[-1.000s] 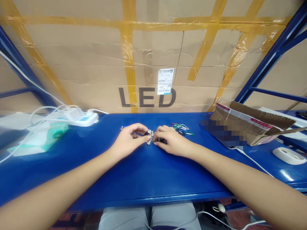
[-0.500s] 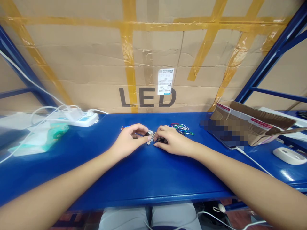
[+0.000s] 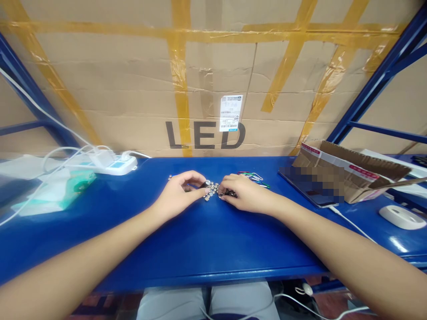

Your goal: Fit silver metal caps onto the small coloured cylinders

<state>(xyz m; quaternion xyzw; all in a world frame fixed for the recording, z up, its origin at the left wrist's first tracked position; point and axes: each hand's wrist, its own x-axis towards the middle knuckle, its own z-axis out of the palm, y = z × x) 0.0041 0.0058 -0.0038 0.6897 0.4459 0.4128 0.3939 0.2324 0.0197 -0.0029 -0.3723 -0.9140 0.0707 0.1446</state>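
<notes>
Where blue tabletop (image 3: pixel 200 242) bears silvery discs (image 3: pixel 211 193), taped cardboard (image 3: pixel 133 89) stands behind.

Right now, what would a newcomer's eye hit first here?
Probably the big black LED lettering on the taped cardboard behind the blue table. Next, the left hand and right hand, close together mid-table, with small round silvery pieces between them. Then the open box at the table's right.
</notes>
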